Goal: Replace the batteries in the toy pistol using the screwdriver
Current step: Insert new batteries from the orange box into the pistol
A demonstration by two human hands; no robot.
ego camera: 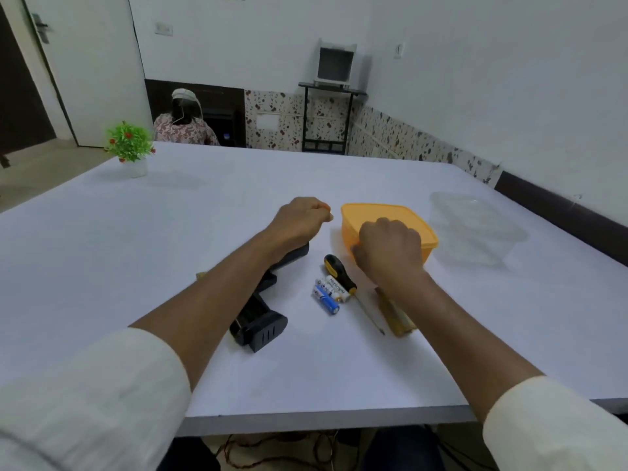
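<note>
Mid-frame on the desk (339, 385), the toy pistol (261, 321) lies under the left forearm. Left hand (299, 220) is clenched, pinching something small; right hand (390, 249) grips the yellow container (418, 229). The screwdriver (341, 273) and batteries (328, 294) lie between the arms.

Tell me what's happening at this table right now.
A person sits at a white table with both hands curled over it. The left hand is held above the far end of a black toy pistol lying on the table; whether it pinches anything is unclear. The right hand rests at the near edge of an orange container. Between the arms lie loose batteries and a screwdriver, untouched. A clear container sits further right.
</note>
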